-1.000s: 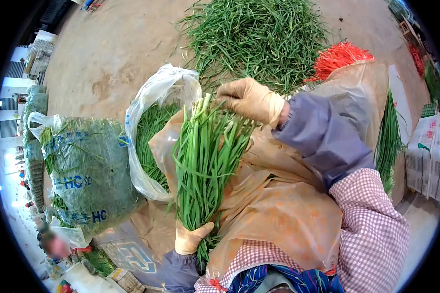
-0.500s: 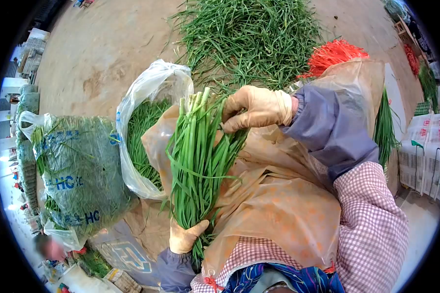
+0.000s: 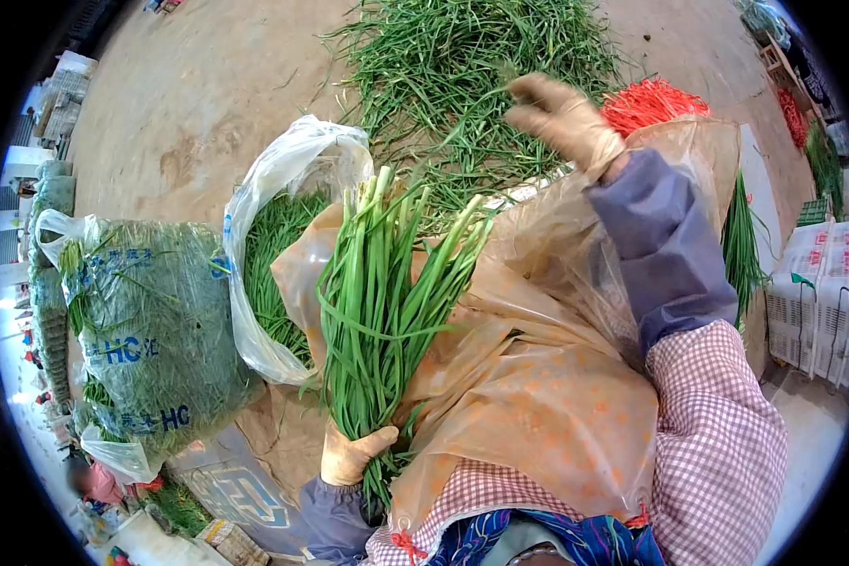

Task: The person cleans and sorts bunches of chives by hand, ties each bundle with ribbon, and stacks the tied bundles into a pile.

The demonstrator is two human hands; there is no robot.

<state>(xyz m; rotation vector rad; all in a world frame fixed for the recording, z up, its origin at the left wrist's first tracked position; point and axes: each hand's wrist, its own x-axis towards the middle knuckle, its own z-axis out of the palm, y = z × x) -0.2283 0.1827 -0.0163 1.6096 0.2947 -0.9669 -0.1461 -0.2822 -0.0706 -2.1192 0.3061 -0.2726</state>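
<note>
My left hand point(image 3: 353, 453), in a pale glove, is wrapped round the leafy lower end of a bunch of green stalks point(image 3: 373, 311), whose pale cut ends point up and fan apart. Away from the bunch, my right hand point(image 3: 566, 121), gloved too, is raised in front of a loose heap of green leaves point(image 3: 481, 66). Its fingers are apart, and a blurred wisp of green shows near the fingertips. A translucent brown plastic apron point(image 3: 538, 377) covers my lap behind the bunch.
An open white plastic bag point(image 3: 255, 330) of greens stands left of the bunch, beside a full clear bag point(image 3: 160, 330) with blue print. Red strips point(image 3: 653, 106) lie at the upper right, green stalks point(image 3: 743, 245) hang below them, and white crates point(image 3: 811, 302) stand far right.
My right hand has left the top of the bunch and moved up and right, its fingers opening. The stalk ends have spread apart. My left hand keeps its grip.
</note>
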